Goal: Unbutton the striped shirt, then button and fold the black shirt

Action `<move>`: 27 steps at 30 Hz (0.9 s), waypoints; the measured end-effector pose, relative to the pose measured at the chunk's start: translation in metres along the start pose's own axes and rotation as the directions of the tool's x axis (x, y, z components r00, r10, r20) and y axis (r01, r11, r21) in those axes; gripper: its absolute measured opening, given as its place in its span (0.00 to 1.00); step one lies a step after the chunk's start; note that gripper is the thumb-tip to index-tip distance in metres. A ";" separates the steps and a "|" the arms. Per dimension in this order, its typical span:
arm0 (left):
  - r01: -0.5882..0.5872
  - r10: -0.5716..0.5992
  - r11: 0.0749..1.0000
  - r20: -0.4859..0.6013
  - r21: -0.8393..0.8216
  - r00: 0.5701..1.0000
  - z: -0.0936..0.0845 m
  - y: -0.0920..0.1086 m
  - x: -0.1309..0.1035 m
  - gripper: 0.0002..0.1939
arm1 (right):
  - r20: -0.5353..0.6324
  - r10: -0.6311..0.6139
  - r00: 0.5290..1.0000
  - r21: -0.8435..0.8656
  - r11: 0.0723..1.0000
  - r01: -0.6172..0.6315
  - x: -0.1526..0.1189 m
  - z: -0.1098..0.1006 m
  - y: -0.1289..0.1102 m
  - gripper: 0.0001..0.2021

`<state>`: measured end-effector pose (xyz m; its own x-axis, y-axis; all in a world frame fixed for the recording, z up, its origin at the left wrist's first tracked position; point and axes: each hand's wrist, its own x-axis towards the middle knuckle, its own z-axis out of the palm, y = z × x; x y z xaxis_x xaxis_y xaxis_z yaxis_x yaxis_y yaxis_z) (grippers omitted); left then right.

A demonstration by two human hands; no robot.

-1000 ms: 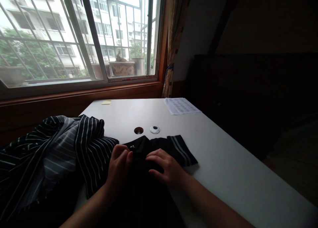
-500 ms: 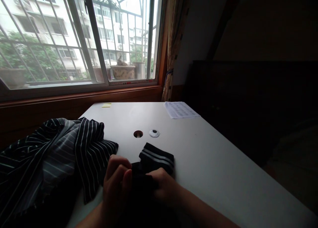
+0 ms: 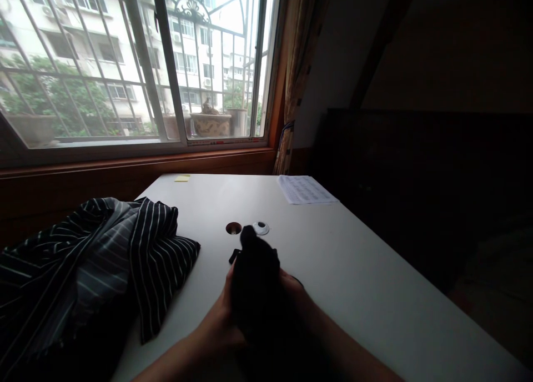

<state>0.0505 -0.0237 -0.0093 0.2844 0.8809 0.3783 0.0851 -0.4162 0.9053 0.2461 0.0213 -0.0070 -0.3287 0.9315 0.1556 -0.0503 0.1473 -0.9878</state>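
A bunched black garment [image 3: 258,282] stands up in front of me, held above the table between both hands. It is too dark to tell which garment it is. My left hand [image 3: 228,312] grips its left side, with the fingers mostly hidden behind the cloth. On the other side my right hand [image 3: 296,294] is closed round the cloth, its fingers also largely covered. To the left lies a crumpled black and grey striped cloth [image 3: 160,260], apart from my hands.
The white table [image 3: 333,271] has a round hole [image 3: 234,228] with a white cap [image 3: 261,227] beside it. Printed sheets [image 3: 306,189] lie at the back right and a yellow sticky note [image 3: 182,178] at the back left. A barred window [image 3: 200,65] is beyond.
Both hands have lifted and gathered the black garment upright. Its white-striped band, flat on the table before, is out of sight now. The view has shifted slightly.
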 end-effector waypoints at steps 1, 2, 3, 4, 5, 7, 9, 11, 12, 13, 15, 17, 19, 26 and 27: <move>0.031 -0.030 0.998 0.005 -0.055 1.000 0.000 -0.002 -0.001 0.54 | 0.072 0.056 0.996 0.073 0.995 -0.062 -0.002 0.002 0.000 0.25; 0.068 -0.070 0.993 -0.017 -0.100 0.997 0.000 -0.003 -0.001 0.52 | 0.153 0.115 0.981 0.168 0.976 -0.140 -0.003 0.004 -0.002 0.24; 0.111 -0.120 0.984 -0.056 -0.142 0.991 -0.001 -0.004 0.000 0.49 | 0.230 0.155 0.961 0.258 0.942 -0.214 -0.004 0.006 -0.004 0.23; 0.157 -0.178 0.969 -0.098 -0.188 0.979 -0.001 -0.004 0.002 0.45 | 0.285 0.170 0.943 0.330 0.907 -0.263 -0.005 0.007 -0.007 0.23; 0.200 -0.234 0.952 -0.126 -0.233 0.964 -0.002 -0.004 0.003 0.42 | 0.310 0.163 0.937 0.379 0.882 -0.279 -0.004 0.008 -0.010 0.23; 0.250 -0.309 0.919 -0.166 -0.304 0.936 -0.003 -0.003 0.007 0.39 | 0.288 0.119 0.950 0.413 0.880 -0.235 -0.003 0.009 -0.014 0.24; 0.263 -0.337 0.902 -0.176 -0.343 0.925 -0.004 -0.001 0.009 0.36 | 0.252 0.090 0.964 0.413 0.890 -0.191 -0.002 0.010 -0.013 0.24; 0.259 -0.343 0.893 -0.187 -0.367 0.920 -0.005 -0.001 0.010 0.34 | 0.206 0.081 0.975 0.402 0.902 -0.160 -0.004 0.012 -0.009 0.25; 0.254 -0.344 0.890 -0.189 -0.379 0.920 -0.005 -0.001 0.010 0.33 | 0.173 0.076 0.982 0.390 0.910 -0.139 -0.005 0.012 -0.006 0.25; 0.251 -0.343 0.885 -0.185 -0.391 0.921 -0.006 -0.001 0.010 0.32 | 0.135 0.068 0.988 0.371 0.922 -0.114 -0.006 0.013 -0.005 0.25; 0.239 -0.335 0.882 -0.182 -0.407 0.924 -0.008 -0.001 0.010 0.30 | 0.049 0.040 0.998 0.294 0.954 -0.053 -0.007 0.013 -0.002 0.24; 0.224 -0.319 0.884 -0.181 -0.410 0.930 -0.010 -0.003 0.010 0.26 | -0.028 -0.002 1.000 0.182 0.983 0.007 -0.006 0.010 -0.003 0.22; 0.200 -0.299 0.891 -0.196 -0.408 0.934 -0.012 -0.005 0.011 0.25 | -0.083 -0.045 0.996 0.087 0.995 0.053 -0.003 0.007 -0.004 0.21; 0.160 -0.305 0.871 -0.256 -0.465 0.917 -0.018 -0.005 0.014 0.30 | -0.171 -0.254 0.952 -0.266 0.942 0.203 0.004 0.001 -0.009 0.14; 0.159 -0.310 0.867 -0.262 -0.472 0.914 -0.019 -0.005 0.014 0.30 | -0.170 -0.290 0.942 -0.314 0.922 0.227 0.004 0.001 -0.009 0.13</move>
<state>0.0361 -0.0055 -0.0047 -0.0169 0.9932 0.1155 -0.3319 -0.1145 0.9363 0.2441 0.0234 0.0024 -0.1350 0.8912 0.4330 0.1753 0.4516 -0.8748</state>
